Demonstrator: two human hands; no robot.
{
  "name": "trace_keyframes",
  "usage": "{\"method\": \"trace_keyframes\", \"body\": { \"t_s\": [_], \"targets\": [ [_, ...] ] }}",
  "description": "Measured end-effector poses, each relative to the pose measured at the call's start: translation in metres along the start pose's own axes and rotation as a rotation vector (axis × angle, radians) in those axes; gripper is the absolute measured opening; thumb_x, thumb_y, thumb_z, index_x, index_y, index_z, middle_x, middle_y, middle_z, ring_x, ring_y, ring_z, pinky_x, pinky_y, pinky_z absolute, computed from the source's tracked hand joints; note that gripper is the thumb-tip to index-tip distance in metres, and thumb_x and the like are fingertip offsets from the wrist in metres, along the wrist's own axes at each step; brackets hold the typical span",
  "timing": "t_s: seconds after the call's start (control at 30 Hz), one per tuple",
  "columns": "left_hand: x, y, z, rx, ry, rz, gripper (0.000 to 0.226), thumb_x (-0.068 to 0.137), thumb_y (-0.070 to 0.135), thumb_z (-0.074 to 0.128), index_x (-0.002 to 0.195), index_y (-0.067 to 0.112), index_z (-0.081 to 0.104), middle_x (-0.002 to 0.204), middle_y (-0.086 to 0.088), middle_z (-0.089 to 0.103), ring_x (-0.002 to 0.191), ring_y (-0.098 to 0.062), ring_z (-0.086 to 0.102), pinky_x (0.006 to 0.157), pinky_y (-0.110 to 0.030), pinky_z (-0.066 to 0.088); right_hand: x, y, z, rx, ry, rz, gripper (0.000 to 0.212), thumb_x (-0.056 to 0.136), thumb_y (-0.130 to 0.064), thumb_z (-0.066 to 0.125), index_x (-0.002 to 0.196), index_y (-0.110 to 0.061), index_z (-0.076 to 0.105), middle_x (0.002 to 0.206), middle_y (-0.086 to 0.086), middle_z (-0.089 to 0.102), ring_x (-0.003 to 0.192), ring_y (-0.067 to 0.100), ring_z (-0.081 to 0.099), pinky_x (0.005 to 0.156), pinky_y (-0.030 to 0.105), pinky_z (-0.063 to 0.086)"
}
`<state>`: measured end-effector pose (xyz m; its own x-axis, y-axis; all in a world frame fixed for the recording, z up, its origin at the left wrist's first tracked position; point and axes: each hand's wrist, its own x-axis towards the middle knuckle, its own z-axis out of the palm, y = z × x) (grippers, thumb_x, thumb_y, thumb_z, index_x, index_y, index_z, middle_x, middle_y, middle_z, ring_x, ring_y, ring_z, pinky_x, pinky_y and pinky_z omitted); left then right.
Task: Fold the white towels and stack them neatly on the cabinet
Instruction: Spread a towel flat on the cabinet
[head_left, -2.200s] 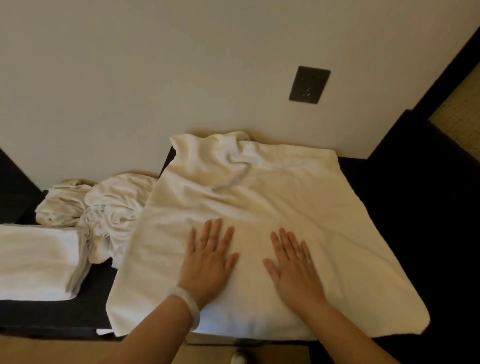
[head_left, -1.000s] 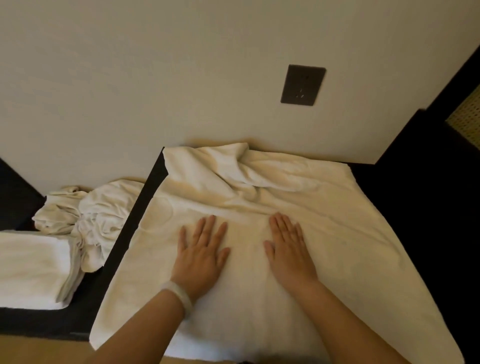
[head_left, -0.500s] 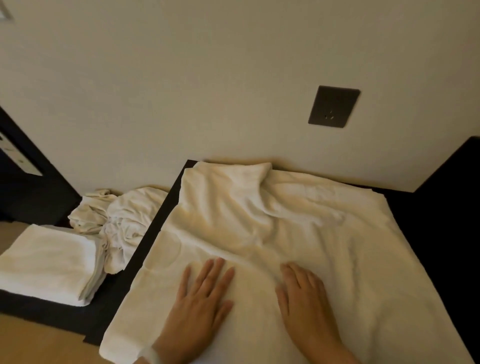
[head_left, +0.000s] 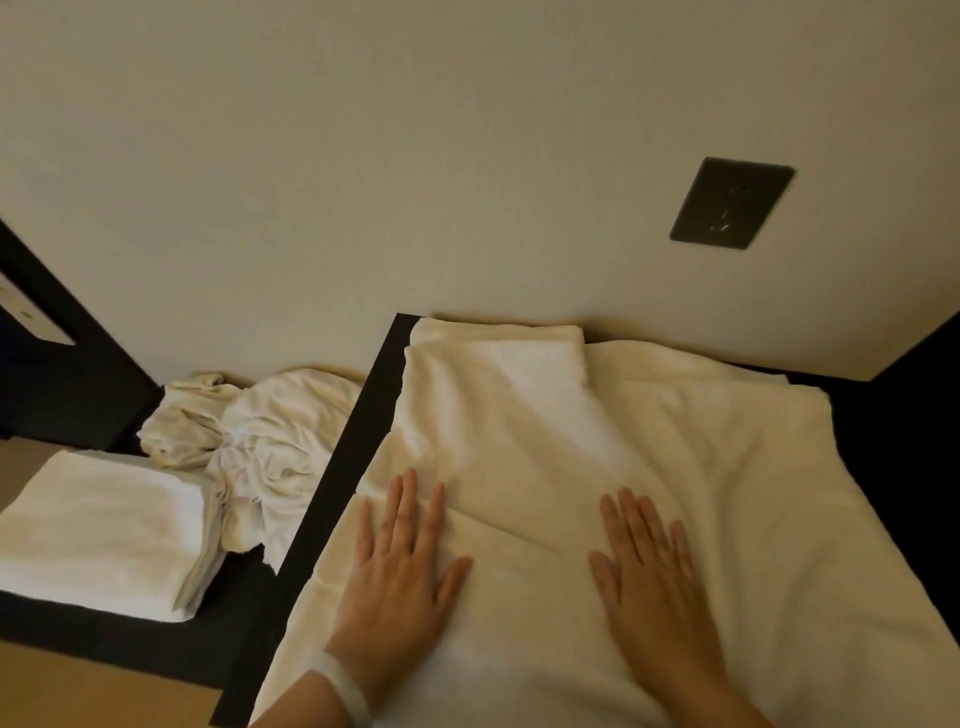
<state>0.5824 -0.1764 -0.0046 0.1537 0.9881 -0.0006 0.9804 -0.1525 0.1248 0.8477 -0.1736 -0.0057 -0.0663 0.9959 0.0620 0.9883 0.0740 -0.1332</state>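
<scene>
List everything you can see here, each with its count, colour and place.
spread towel: one, white, laid over the cabinet top, rumpled at the wall end
crumpled towels: one heap, white, number unclear, left of the cabinet top by the wall
folded towel stack: one, white, far left, touching the heap
cabinet top: one, black, against the wall
lower surface: one, black, under the heap and the stack
wall plate: one, dark grey, on the wall at upper right
wall: one, cream, behind everything
floor: beige, bottom left
wristband: one, white, on the left wrist
left hand: flat on the spread towel, fingers straight
right hand: flat on the spread towel, fingers straight
</scene>
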Motion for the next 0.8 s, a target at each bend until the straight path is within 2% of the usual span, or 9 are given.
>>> {"method": "trace_keyframes", "body": {
  "t_s": [0.1,0.17,0.23,0.33,0.43,0.5,0.6,0.73,0.8],
  "targets": [
    [-0.031,0.000,0.007,0.006,-0.013,0.039,0.075,0.096,0.059,0.029,0.151,0.009,0.034,0.159,-0.019,0.025,0.148,-0.031,0.025,0.111,-0.055,0.025,-0.038,-0.005,0.002,0.049,0.097,0.018,0.074,0.102,-0.053,0.008,0.139,-0.012,0.056,0.146,0.012,0.049,0.149,0.014,0.019,0.114,0.042,0.020],
    [-0.046,-0.002,0.012,0.006,-0.024,0.052,0.074,0.097,0.060,0.024,0.148,0.009,0.040,0.157,-0.019,0.031,0.146,-0.030,0.027,0.110,-0.055,0.026,-0.050,-0.008,0.003,0.059,0.116,0.021,0.067,0.102,-0.053,0.010,0.141,-0.016,0.049,0.144,0.011,0.050,0.151,0.005,0.001,0.115,0.042,0.017],
    [-0.047,-0.005,0.010,-0.013,-0.024,0.066,0.072,0.099,0.060,0.019,0.145,0.011,0.045,0.154,-0.017,0.036,0.144,-0.027,0.029,0.109,-0.054,0.026,-0.046,-0.011,0.003,0.056,0.118,0.025,0.065,0.102,-0.054,0.009,0.142,-0.017,0.044,0.145,0.011,0.049,0.151,0.004,-0.001,0.117,0.042,0.013],
    [-0.019,-0.013,-0.005,-0.017,-0.056,0.098,0.069,0.100,0.057,0.011,0.146,0.019,0.046,0.155,-0.013,0.037,0.145,-0.030,0.029,0.113,-0.053,0.020,-0.019,-0.013,-0.002,0.004,0.054,0.002,0.075,0.101,-0.057,0.009,0.140,-0.012,0.055,0.146,0.011,0.049,0.146,0.016,0.030,0.114,0.048,0.017],
    [0.030,-0.029,-0.020,0.001,-0.105,0.072,0.079,0.093,0.063,-0.009,0.156,0.027,0.021,0.164,-0.009,0.010,0.151,-0.030,0.008,0.122,-0.052,0.004,0.012,-0.019,-0.007,-0.071,0.051,0.001,0.064,0.092,-0.050,0.031,0.133,-0.012,0.062,0.141,0.011,0.057,0.130,0.028,0.054,0.109,0.051,0.024],
    [0.067,-0.041,-0.028,-0.149,-0.116,-0.088,0.075,0.095,0.065,0.005,0.157,0.024,0.015,0.165,-0.009,0.009,0.152,-0.028,0.008,0.123,-0.044,0.007,0.023,-0.021,-0.012,-0.062,0.074,-0.001,0.058,0.087,-0.046,0.038,0.125,-0.015,0.069,0.129,0.008,0.065,0.117,0.028,0.064,0.100,0.047,0.031],
    [0.116,-0.054,-0.040,-0.452,0.018,-0.275,0.063,0.099,0.047,0.047,0.146,0.006,0.038,0.143,-0.016,0.045,0.134,-0.032,0.042,0.111,-0.040,0.034,0.049,-0.008,-0.022,0.071,0.122,-0.032,0.029,0.094,-0.028,0.049,0.103,-0.017,0.075,0.105,0.003,0.072,0.093,0.027,0.069,0.084,0.039,0.036],
    [0.181,-0.060,-0.061,-0.790,-0.138,-0.505,0.055,0.097,0.048,0.052,0.126,0.002,0.051,0.110,-0.013,0.061,0.098,-0.025,0.058,0.079,-0.032,0.045,0.124,0.018,-0.051,0.473,0.169,0.197,0.020,0.099,-0.010,0.052,0.109,-0.011,0.069,0.109,0.004,0.068,0.101,0.023,0.062,0.087,0.032,0.045],
    [0.210,-0.061,-0.070,-0.964,-0.193,-0.619,0.051,0.096,0.048,0.055,0.114,0.000,0.055,0.099,-0.015,0.062,0.093,-0.029,0.062,0.085,-0.039,0.053,0.169,0.029,-0.058,0.502,0.167,0.196,0.023,0.100,-0.008,0.049,0.114,-0.011,0.068,0.113,0.005,0.067,0.104,0.023,0.061,0.087,0.031,0.045]
  ]
}}
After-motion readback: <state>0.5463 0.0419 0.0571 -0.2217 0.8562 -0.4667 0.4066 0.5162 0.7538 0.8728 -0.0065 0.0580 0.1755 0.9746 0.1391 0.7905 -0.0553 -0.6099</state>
